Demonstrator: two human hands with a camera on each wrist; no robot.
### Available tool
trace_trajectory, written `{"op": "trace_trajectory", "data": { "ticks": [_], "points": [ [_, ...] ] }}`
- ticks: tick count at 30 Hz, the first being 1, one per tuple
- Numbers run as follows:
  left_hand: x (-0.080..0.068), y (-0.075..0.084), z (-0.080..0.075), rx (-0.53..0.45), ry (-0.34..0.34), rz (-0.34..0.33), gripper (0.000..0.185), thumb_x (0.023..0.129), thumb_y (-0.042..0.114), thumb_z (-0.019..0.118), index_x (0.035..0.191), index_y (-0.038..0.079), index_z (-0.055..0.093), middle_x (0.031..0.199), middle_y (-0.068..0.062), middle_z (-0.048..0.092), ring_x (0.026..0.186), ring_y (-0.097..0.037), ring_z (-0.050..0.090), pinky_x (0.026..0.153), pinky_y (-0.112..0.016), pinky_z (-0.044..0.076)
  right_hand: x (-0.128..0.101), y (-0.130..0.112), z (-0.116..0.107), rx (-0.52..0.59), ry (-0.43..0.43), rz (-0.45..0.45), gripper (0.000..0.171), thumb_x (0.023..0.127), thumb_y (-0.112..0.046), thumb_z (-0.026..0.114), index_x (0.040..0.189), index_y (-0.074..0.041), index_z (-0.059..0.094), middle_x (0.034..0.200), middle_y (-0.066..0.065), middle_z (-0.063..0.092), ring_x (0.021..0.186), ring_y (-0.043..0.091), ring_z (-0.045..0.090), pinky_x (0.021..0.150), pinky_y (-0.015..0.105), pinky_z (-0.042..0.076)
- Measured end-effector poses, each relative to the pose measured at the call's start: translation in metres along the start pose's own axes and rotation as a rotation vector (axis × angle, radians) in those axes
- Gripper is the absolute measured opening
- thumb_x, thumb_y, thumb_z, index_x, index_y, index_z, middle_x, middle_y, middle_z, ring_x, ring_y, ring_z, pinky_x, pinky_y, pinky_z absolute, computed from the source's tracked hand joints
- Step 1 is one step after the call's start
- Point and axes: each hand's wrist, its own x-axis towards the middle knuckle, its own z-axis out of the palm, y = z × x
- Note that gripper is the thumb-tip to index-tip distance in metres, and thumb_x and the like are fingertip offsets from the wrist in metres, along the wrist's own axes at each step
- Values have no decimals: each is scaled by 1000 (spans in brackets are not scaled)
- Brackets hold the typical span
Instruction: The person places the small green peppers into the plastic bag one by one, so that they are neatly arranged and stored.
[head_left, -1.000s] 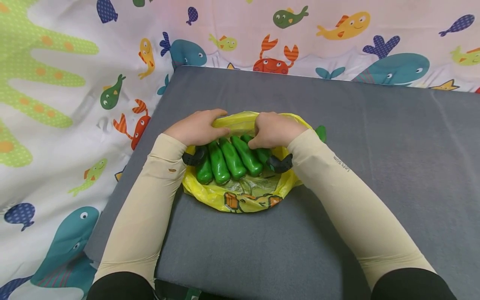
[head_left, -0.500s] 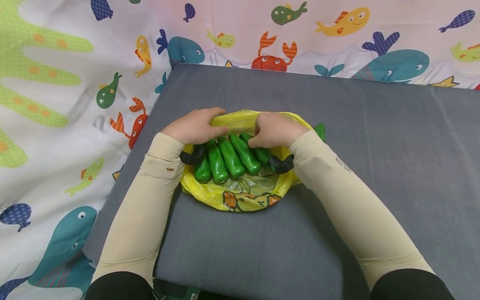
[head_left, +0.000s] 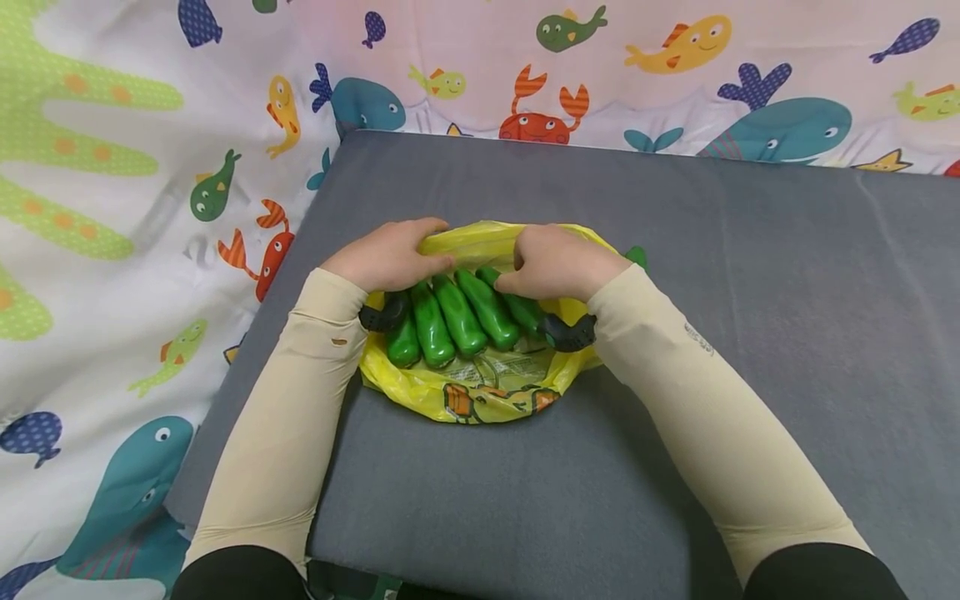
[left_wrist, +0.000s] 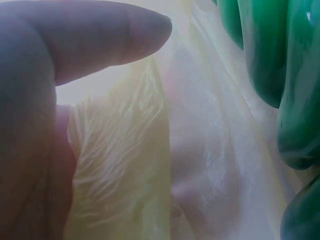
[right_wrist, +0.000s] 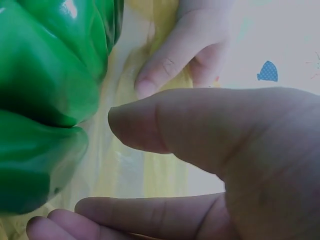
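Note:
Several glossy long green peppers [head_left: 458, 317] lie side by side in a yellow plastic bag [head_left: 420, 392] with its mouth spread wide. At the bag's left rim, my left hand [head_left: 392, 256] holds the plastic, thumb on the inside. In the left wrist view a crinkled bag wall [left_wrist: 120, 170] runs between thumb and fingers, which are partly hidden behind it. My right hand [head_left: 562, 262] reaches into the bag by the rightmost pepper [head_left: 525, 310]. In the right wrist view its thumb and fingers stand apart close to the pepper tips [right_wrist: 65, 145], gripping nothing.
A grey cloth-covered table [head_left: 787, 333] lies under the bag. Past the bag's right side pokes a green tip [head_left: 636, 256]. Sea-animal curtains [head_left: 465, 50] hang behind and on the left. A black band [head_left: 384, 312] is on the left wrist.
My right hand has shifted slightly right, its thumb a little farther from the fingers. My left hand and the peppers stay nearly in place; the view tilts slightly.

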Motion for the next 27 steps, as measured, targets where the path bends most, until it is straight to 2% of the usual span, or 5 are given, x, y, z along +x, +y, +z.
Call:
{"op": "trace_trajectory", "data": {
  "ticks": [14, 19, 22, 27],
  "points": [
    [-1, 0, 0, 12, 20, 37, 61, 98, 42, 54, 150, 15, 38, 141, -9, 51, 115, -24, 51, 100, -46, 41, -17, 3, -7, -7, 53, -36, 36, 90, -36, 60, 64, -11, 63, 53, -4, 41, 45, 12, 36, 46, 26, 31],
    [-1, 0, 1, 3, 24, 38, 59, 98, 42, 54, 149, 16, 39, 138, -7, 53, 111, -23, 52, 97, -44, 42, -22, 7, -8, 1, 66, -42, 39, 91, -34, 59, 59, -12, 58, 52, -4, 36, 46, 11, 32, 48, 27, 28],
    [0, 0, 1, 3, 21, 38, 60, 98, 42, 54, 150, 15, 38, 139, -8, 51, 113, -23, 51, 99, -44, 42, -25, 10, -10, 5, 71, -37, 37, 91, -33, 59, 63, -11, 62, 53, -4, 35, 49, 12, 33, 49, 28, 29],
    [0, 0, 1, 11, 19, 40, 62, 98, 43, 54, 150, 14, 38, 143, -8, 49, 120, -23, 49, 103, -45, 39, -33, 14, -14, 7, 92, -24, 30, 90, -33, 60, 76, -9, 72, 60, -1, 46, 55, 16, 45, 53, 31, 38]
  ]
}}
